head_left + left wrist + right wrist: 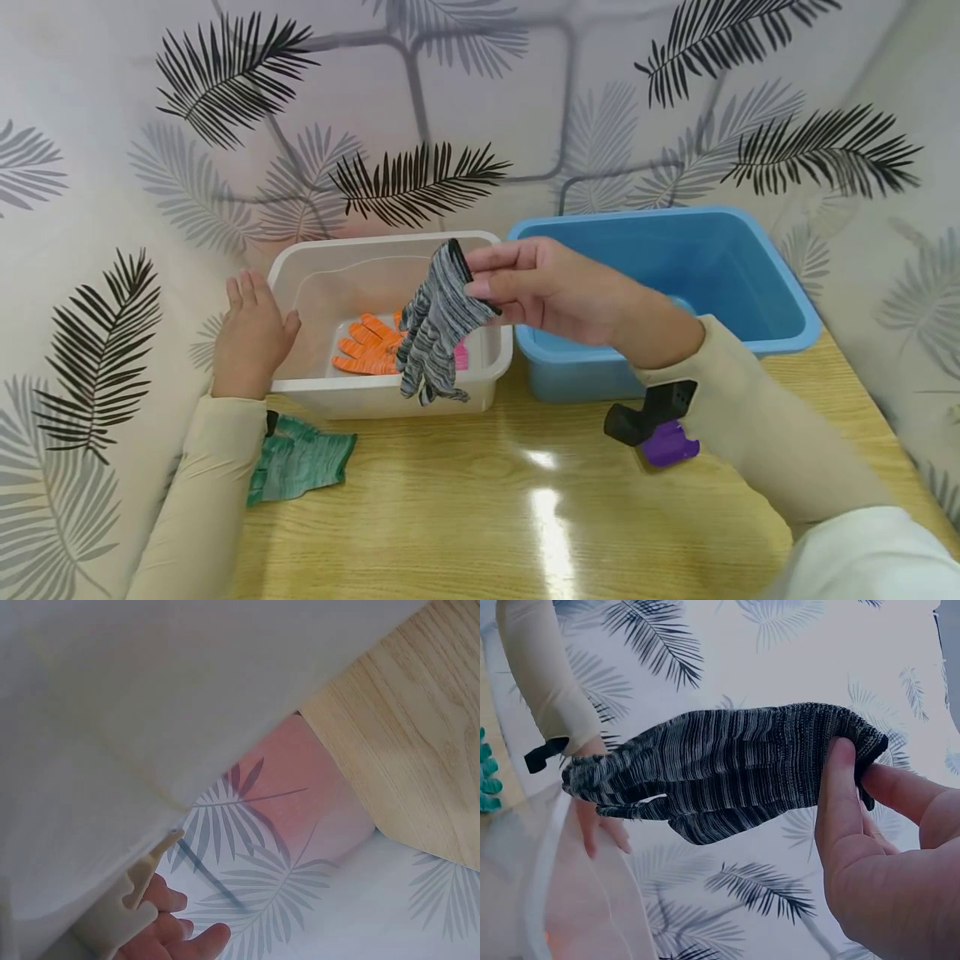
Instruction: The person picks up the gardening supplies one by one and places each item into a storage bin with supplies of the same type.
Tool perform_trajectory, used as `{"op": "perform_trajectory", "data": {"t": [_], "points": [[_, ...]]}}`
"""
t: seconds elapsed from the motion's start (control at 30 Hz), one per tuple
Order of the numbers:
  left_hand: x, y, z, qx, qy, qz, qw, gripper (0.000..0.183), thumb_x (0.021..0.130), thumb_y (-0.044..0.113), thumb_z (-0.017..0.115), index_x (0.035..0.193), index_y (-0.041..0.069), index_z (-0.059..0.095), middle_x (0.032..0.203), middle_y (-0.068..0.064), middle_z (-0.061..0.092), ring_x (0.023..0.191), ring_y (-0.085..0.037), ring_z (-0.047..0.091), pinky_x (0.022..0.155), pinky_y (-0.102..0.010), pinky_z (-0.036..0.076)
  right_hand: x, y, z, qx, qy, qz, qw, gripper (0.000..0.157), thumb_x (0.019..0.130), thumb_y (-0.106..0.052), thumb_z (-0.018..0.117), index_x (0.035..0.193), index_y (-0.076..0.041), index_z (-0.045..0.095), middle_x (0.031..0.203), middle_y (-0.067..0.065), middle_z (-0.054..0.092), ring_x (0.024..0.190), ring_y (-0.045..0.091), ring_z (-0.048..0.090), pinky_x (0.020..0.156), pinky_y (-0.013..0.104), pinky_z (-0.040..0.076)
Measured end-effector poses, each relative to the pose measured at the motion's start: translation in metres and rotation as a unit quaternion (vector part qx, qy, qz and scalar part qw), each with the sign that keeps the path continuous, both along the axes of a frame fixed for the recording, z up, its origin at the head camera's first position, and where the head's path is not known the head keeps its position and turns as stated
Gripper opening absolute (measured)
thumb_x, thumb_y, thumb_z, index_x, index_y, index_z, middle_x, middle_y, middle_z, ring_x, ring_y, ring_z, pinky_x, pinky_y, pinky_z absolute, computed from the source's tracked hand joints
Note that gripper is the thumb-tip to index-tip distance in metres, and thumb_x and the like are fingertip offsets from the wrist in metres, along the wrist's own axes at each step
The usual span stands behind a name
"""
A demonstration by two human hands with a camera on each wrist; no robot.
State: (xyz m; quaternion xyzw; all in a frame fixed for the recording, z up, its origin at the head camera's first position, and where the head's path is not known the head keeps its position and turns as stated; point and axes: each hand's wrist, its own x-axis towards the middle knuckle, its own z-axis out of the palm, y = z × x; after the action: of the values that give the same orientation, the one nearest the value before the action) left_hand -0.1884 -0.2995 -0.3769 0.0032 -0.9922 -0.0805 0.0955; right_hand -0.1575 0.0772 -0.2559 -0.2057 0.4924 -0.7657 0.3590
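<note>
A grey-and-black glove (448,321) is held up by its dark cuff, pinched in the grip of the right hand (543,287) between thumb and fingers. Its fingers are hung downward above the front rim of a white bin (322,386), toward that bin's right end. At the bin's left rim, the left hand (251,342) is held with its fingers extended and its thumb spread; whether the rim is touched cannot be told. Inside the bin, an orange glove (369,346) and something pink (461,357) are partly hidden. A blue bin (585,382) is placed just beside it, to the right. On the wooden worktop (420,517), a green glove (311,458) is partly covered by the left sleeve (198,500), and a purple object (670,446) is seen near the right sleeve (765,442).
</note>
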Motion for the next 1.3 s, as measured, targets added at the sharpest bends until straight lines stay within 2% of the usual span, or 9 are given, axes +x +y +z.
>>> {"op": "perform_trajectory", "data": {"t": [0.1, 0.2, 0.37, 0.53, 0.73, 0.87, 1.03, 1.3], "points": [[0.000, 0.001, 0.000, 0.000, 0.003, 0.000, 1.0000, 0.074, 0.090, 0.020, 0.053, 0.137, -0.022, 0.014, 0.140, -0.041, 0.017, 0.132, -0.051, 0.014, 0.102, -0.059, 0.023, -0.012, -0.001, 0.006, -0.002, -0.008, 0.001, 1.000, 0.031, 0.092, 0.002, 0.051, 0.122, 0.007, 0.053, 0.102, 0.010, 0.066, 0.086, 0.018, 0.065, 0.080, 0.032, 0.052], [0.000, 0.000, 0.000, -0.001, 0.004, 0.000, 1.0000, 0.074, 0.090, 0.020, 0.052, 0.137, -0.022, 0.013, 0.141, -0.040, 0.016, 0.132, -0.051, 0.013, 0.103, -0.058, 0.022, -0.021, -0.005, 0.010, 0.006, -0.026, -0.020, 0.999, 0.034, 0.092, 0.002, 0.051, 0.125, 0.008, 0.049, 0.099, 0.009, 0.066, 0.085, 0.016, 0.065, 0.078, 0.029, 0.052], [0.000, 0.000, 0.000, 0.000, 0.002, -0.001, 1.0000, 0.073, 0.091, 0.020, 0.051, 0.137, -0.021, 0.013, 0.141, -0.040, 0.015, 0.132, -0.051, 0.012, 0.102, -0.059, 0.022, -0.037, -0.016, 0.016, 0.023, -0.019, -0.046, 0.999, 0.036, 0.093, 0.004, 0.045, 0.129, 0.010, 0.043, 0.099, 0.008, 0.065, 0.086, 0.014, 0.064, 0.084, 0.031, 0.050], [-0.001, 0.000, 0.001, 0.003, -0.007, 0.000, 1.0000, 0.074, 0.091, 0.021, 0.051, 0.137, -0.021, 0.011, 0.142, -0.040, 0.014, 0.132, -0.051, 0.011, 0.104, -0.057, 0.020, -0.055, -0.032, 0.021, 0.027, -0.020, -0.052, 0.998, 0.034, 0.092, 0.004, 0.049, 0.126, 0.011, 0.047, 0.105, 0.013, 0.063, 0.090, 0.020, 0.064, 0.093, 0.039, 0.044], [-0.001, 0.000, 0.001, 0.003, -0.004, -0.001, 1.0000, 0.073, 0.091, 0.020, 0.051, 0.137, -0.022, 0.012, 0.141, -0.041, 0.015, 0.132, -0.052, 0.012, 0.103, -0.058, 0.021, -0.078, -0.049, 0.021, 0.047, -0.027, -0.055, 0.997, 0.037, 0.091, 0.003, 0.052, 0.127, 0.009, 0.047, 0.113, 0.017, 0.059, 0.101, 0.025, 0.060, 0.093, 0.038, 0.045], [0.000, 0.000, 0.001, -0.002, 0.004, -0.007, 1.0000, 0.073, 0.090, 0.019, 0.052, 0.136, -0.023, 0.015, 0.140, -0.042, 0.017, 0.130, -0.053, 0.014, 0.102, -0.058, 0.023, -0.093, -0.063, 0.014, 0.049, -0.048, -0.056, 0.996, 0.038, 0.091, 0.003, 0.052, 0.128, 0.008, 0.046, 0.116, 0.019, 0.058, 0.107, 0.027, 0.058, 0.092, 0.037, 0.045], [0.000, 0.000, 0.004, 0.000, 0.004, -0.007, 1.0000, 0.072, 0.090, 0.019, 0.053, 0.135, -0.023, 0.016, 0.139, -0.042, 0.017, 0.130, -0.054, 0.015, 0.103, -0.058, 0.023, -0.107, -0.085, 0.003, 0.048, -0.071, -0.065, 0.994, 0.035, 0.090, 0.004, 0.054, 0.125, 0.008, 0.050, 0.116, 0.020, 0.060, 0.105, 0.028, 0.060, 0.088, 0.036, 0.048], [0.000, 0.001, 0.003, 0.007, 0.002, -0.007, 1.0000, 0.072, 0.090, 0.019, 0.053, 0.136, -0.023, 0.015, 0.140, -0.042, 0.017, 0.131, -0.053, 0.014, 0.102, -0.059, 0.023, -0.120, -0.116, -0.028, 0.056, -0.099, -0.064, 0.991, 0.032, 0.090, 0.006, 0.053, 0.122, 0.010, 0.052, 0.118, 0.022, 0.059, 0.100, 0.029, 0.062, 0.086, 0.036, 0.050]]}}
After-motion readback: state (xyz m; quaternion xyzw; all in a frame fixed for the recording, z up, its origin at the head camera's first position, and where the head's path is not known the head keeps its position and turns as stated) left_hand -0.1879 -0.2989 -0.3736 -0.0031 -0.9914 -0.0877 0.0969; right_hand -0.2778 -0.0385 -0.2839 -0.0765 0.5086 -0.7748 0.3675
